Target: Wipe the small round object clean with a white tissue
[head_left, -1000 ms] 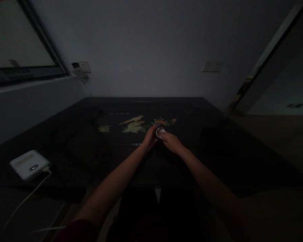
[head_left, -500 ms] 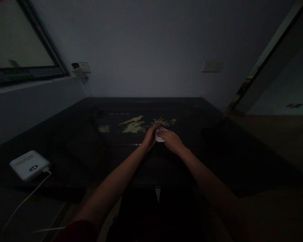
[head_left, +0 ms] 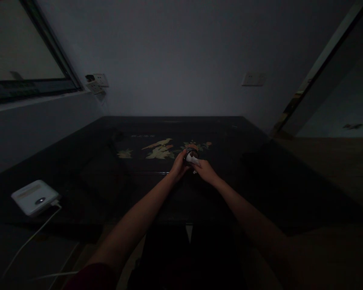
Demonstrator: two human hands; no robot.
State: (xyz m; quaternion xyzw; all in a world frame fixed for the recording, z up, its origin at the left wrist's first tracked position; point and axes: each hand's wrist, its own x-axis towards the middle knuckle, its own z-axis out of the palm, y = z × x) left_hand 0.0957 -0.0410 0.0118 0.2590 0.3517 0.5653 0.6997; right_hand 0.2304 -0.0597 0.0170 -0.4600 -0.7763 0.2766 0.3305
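A small dark, shiny, round glass-like cup [head_left: 194, 152] stands over the flower pattern of the black table. My left hand [head_left: 178, 166] is wrapped round its left side. My right hand [head_left: 206, 170] pinches a crumpled white tissue [head_left: 192, 159], which is pressed against the cup's opening on the near right. A corner of the tissue sticks out below the fingers. The dim light hides the cup's exact kind and how far the tissue reaches inside.
The black table [head_left: 87, 169] carries a bird-and-flower picture [head_left: 159, 151]. A white box-shaped device [head_left: 36, 197] with a white cable [head_left: 30, 239] lies at the left front. Sockets [head_left: 254, 79] sit on the wall behind. A window [head_left: 24, 44] is at upper left.
My right hand has shifted the tissue: half a second ago it was spread flat over the cup's near side, now it is bunched at the opening. My left hand stays in place.
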